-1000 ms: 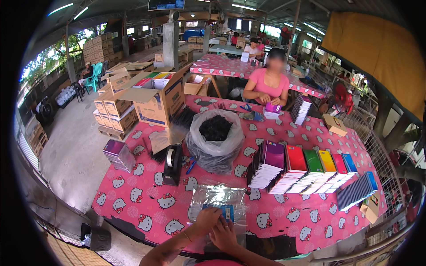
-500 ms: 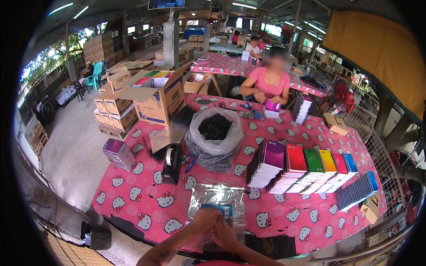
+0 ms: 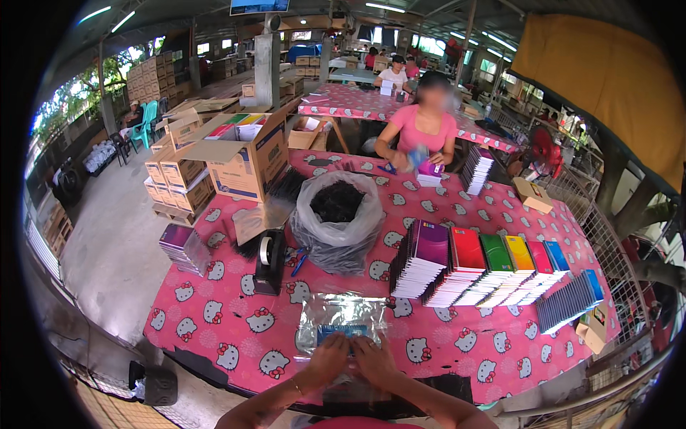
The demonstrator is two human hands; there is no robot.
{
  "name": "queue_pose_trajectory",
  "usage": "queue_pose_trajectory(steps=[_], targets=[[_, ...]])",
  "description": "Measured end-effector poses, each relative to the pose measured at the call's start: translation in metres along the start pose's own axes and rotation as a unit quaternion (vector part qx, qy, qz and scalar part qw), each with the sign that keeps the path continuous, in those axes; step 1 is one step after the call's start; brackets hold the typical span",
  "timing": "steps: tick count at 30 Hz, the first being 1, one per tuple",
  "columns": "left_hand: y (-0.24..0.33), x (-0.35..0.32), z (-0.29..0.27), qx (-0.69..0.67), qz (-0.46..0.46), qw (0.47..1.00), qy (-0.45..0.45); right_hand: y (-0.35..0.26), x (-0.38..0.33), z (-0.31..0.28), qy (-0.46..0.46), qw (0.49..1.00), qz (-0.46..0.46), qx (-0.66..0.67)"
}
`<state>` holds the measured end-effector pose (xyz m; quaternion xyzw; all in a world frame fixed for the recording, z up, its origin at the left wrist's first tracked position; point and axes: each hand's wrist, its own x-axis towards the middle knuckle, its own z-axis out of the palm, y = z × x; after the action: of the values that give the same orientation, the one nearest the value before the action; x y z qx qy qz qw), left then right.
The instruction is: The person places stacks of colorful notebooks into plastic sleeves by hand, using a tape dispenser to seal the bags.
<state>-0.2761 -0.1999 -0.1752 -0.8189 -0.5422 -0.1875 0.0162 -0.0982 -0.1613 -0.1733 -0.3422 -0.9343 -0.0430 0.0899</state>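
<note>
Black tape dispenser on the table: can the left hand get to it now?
Probably yes: only flat clear plastic and pink tablecloth seem to lie between the left hand and the tape dispenser, though that hand is busy at the blue notebook.

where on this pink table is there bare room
Left of the left hand, nearer than the tape dispenser; right of the right hand, nearer than the notebook rows. It is crowded around the dispenser and plastic bag.
</note>
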Motion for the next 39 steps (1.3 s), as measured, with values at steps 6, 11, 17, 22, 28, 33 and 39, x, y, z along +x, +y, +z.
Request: queue_pose_trajectory(steps=[6, 11, 17, 22, 28, 33, 39], targets=[[-0.021, -0.036, -0.015, 0.002, -0.038, 0.998, 0.052, 0.003, -0.001, -0.007, -0.003, 1.0, -0.014, 0.006], [-0.168, -0.028, -0.018, -0.012, -0.352, 0.885, 0.306, -0.002, 0.005, -0.01, 0.009, 0.999, -0.026, 0.02], [-0.238, 0.012, -0.053, -0.378, -0.537, 0.712, 0.248, -0.001, 0.002, -0.001, 0.042, 0.998, -0.031, 0.021], [-0.258, 0.012, -0.04, -0.538, -0.504, 0.63, 0.245, 0.001, 0.001, -0.006, 0.016, 0.999, -0.015, 0.046], [-0.224, -0.029, 0.015, -0.685, -0.429, 0.456, 0.373, 0.002, 0.001, -0.004, 0.012, 0.999, -0.001, 0.035], [-0.269, -0.037, -0.008, 0.074, -0.494, 0.827, 0.257, 0.005, -0.001, -0.006, 0.014, 0.999, -0.006, 0.036], [-0.152, 0.007, -0.053, -0.319, -0.365, 0.834, 0.263, 0.002, -0.003, 0.006, 0.013, 0.999, -0.009, 0.039]])
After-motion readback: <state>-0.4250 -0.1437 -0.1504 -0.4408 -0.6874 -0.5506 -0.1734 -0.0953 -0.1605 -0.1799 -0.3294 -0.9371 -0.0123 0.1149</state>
